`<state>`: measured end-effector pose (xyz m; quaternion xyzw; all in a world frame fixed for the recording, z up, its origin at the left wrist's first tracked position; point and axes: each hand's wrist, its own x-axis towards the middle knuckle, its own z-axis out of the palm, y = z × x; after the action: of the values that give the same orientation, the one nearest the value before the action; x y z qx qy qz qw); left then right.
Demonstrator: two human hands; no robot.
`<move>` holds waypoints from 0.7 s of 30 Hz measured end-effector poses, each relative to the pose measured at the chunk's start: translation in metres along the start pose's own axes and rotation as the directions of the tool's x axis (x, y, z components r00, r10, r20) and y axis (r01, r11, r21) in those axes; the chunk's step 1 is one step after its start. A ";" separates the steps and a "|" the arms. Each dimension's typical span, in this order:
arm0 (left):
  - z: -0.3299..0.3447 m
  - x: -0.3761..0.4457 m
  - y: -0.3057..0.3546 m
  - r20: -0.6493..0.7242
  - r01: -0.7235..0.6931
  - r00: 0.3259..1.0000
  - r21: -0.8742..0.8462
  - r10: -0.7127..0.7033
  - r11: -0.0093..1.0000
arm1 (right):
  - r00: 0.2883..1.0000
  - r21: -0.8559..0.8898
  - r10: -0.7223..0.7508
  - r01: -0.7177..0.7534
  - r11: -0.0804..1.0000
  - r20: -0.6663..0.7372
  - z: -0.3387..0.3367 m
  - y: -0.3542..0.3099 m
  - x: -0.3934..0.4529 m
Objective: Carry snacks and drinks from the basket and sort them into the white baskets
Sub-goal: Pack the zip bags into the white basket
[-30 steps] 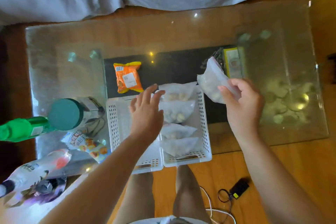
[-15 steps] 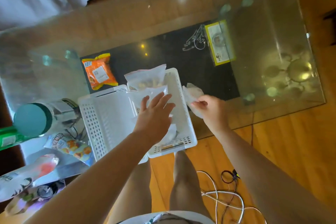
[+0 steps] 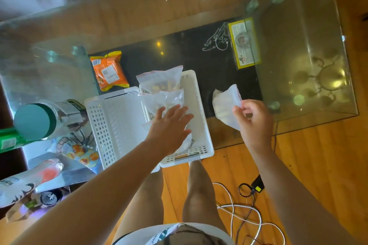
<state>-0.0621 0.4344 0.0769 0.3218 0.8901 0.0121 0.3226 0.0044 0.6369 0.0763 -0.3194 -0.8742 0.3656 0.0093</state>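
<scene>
Fingers of the left hand [image 3: 171, 123] straight over bags in the white basket [image 3: 196, 105], right hand [image 3: 253, 119] pinching a clear bag [image 3: 226, 105].

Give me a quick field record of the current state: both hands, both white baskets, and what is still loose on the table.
left hand: open, fingers straight, over the clear bags in the right basket
right hand: pinches a clear bag, beside the right basket, above the table
right basket: holds several clear bags
left basket: no items visible inside
orange packet: on the glass table, behind the left basket
</scene>
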 end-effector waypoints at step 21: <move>0.009 0.003 -0.024 -0.093 0.017 0.996 -0.011 -0.018 1.000 | 0.952 0.203 0.083 -0.147 0.968 0.294 -0.026 -0.047 -0.029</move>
<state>-0.0717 0.4157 0.0625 0.3114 0.9069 0.0286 0.2824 0.0079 0.6115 0.1320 -0.3114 -0.8000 0.5027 -0.1014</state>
